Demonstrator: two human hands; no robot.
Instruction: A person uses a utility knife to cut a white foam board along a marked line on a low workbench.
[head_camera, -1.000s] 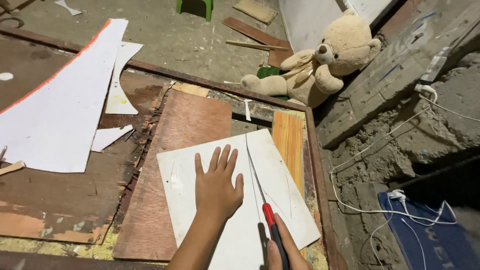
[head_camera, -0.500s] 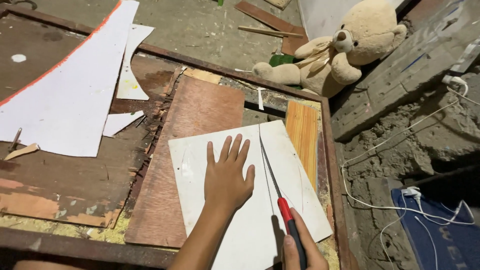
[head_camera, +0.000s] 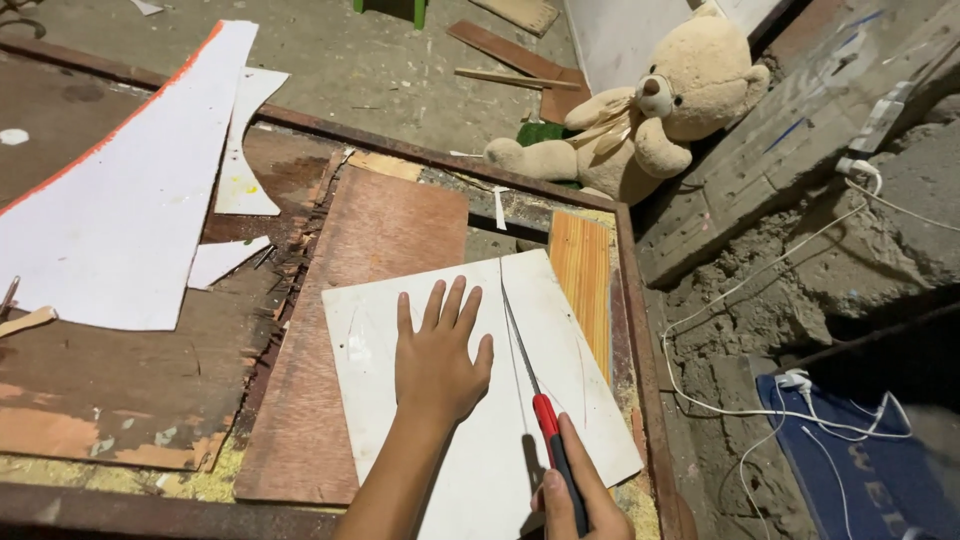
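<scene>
My left hand (head_camera: 437, 352) lies flat, fingers spread, on a white board (head_camera: 380, 330) that rests on a brown plywood sheet (head_camera: 390, 230). My right hand (head_camera: 580, 495) grips the red and black handle of a thin saw (head_camera: 530, 375) at the bottom of the view. Its narrow blade runs up along a cut line in the white board, just right of my left thumb. An orange wooden strip (head_camera: 582, 270) lies under the board's right side.
A large white offcut with an orange edge (head_camera: 120, 210) and smaller white scraps (head_camera: 240, 150) lie on the left. A beige teddy bear (head_camera: 650, 110) sits at the back right. White cables (head_camera: 760, 400) and a blue cloth (head_camera: 860, 470) lie on the rough ground to the right.
The view has shifted slightly, so everything sits a little lower and to the right in the picture. Both hands keep their places on the board and saw.
</scene>
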